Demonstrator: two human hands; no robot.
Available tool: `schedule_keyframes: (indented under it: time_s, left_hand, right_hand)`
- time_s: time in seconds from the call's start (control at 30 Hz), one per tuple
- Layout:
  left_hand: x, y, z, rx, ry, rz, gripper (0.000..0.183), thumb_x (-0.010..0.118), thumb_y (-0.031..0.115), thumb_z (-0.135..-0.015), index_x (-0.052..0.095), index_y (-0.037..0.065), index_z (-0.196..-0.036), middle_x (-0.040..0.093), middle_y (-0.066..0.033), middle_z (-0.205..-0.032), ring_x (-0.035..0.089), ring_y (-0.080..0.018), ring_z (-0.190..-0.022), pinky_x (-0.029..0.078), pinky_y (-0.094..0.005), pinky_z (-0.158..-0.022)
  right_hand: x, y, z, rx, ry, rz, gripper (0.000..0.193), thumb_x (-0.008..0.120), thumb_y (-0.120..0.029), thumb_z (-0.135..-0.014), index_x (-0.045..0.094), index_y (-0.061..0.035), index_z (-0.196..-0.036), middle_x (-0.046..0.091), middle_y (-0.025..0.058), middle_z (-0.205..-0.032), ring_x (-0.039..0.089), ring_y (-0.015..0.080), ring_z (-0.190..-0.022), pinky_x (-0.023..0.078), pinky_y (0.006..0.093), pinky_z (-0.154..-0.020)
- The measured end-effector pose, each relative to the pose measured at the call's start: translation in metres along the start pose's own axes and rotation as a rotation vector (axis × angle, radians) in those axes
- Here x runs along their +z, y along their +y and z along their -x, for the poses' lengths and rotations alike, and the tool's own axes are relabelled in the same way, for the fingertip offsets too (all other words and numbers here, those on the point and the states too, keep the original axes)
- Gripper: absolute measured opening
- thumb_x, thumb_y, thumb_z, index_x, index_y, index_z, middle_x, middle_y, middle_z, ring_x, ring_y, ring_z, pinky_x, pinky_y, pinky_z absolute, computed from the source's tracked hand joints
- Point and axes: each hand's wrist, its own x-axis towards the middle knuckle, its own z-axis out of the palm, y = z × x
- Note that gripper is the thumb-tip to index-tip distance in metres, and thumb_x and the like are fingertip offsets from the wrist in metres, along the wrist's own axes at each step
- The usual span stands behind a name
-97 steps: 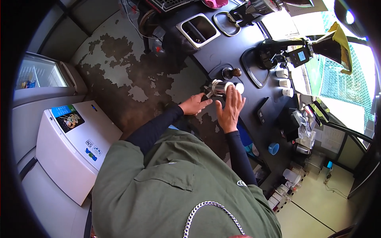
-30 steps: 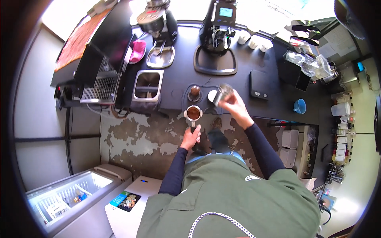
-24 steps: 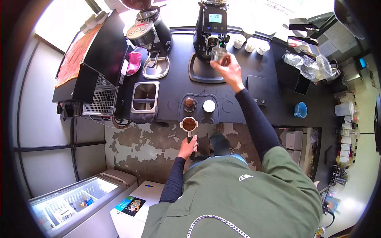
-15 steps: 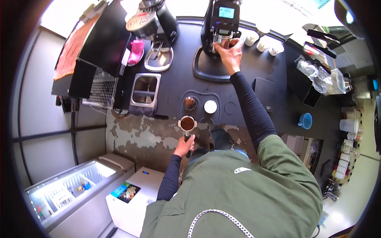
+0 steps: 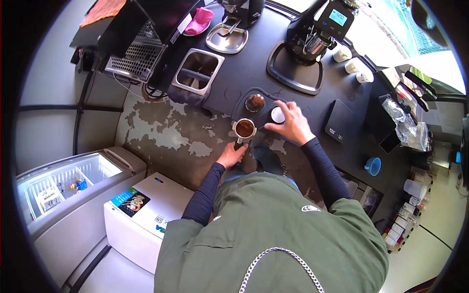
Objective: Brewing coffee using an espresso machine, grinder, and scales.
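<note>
My left hand (image 5: 233, 155) grips the handle of a portafilter (image 5: 244, 128), holding it level just off the counter's front edge. Brown ground coffee fills its basket. My right hand (image 5: 297, 124) is spread around a small round tool with a white top (image 5: 277, 115), thumb on the near side and fingers on the far side. Whether the fingertips touch it is hard to see. That tool stands on a dark tamping mat (image 5: 238, 108), beside a tamper with a brown knob (image 5: 254, 102).
Behind stands a black coffee grinder (image 5: 320, 24) with a metal cup (image 5: 315, 45) under its spout. A steel knock box (image 5: 221, 61) sits to the left. A black scale (image 5: 338, 121), white cups (image 5: 352, 65) and a blue cup (image 5: 373, 166) are to the right.
My right hand has left the metal cup at the grinder and come down to the white-topped tool. My left hand keeps the portafilter. The view has turned.
</note>
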Motion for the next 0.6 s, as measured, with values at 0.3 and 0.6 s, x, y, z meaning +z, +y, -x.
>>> schedule_keyframes:
  time_s: [0.3,0.6]
  left_hand:
    - [0.003,-0.012,-0.016,0.110,0.002,-0.076,0.036,0.066,0.035,-0.101,0.056,0.007,-0.080,0.054,0.0017,-0.067,0.050,-0.0082,-0.056,0.044,-0.0279,-0.052]
    - [0.002,-0.009,-0.017,0.206,-0.032,-0.082,0.037,0.066,0.037,-0.099,0.059,0.002,-0.089,0.059,-0.0017,-0.070,0.056,-0.0116,-0.053,0.049,-0.0301,-0.051]
  right_hand:
    - [0.004,-0.015,0.005,0.076,-0.109,-0.111,0.066,0.086,-0.031,-0.077,0.055,-0.0146,-0.132,0.059,0.0206,-0.117,0.064,0.0424,-0.108,0.053,0.0472,-0.094]
    - [0.003,-0.089,-0.018,-0.144,-0.233,-0.206,0.064,0.088,-0.034,-0.075,0.061,-0.0171,-0.131,0.064,0.0204,-0.110,0.064,0.0388,-0.107,0.050,0.0461,-0.095]
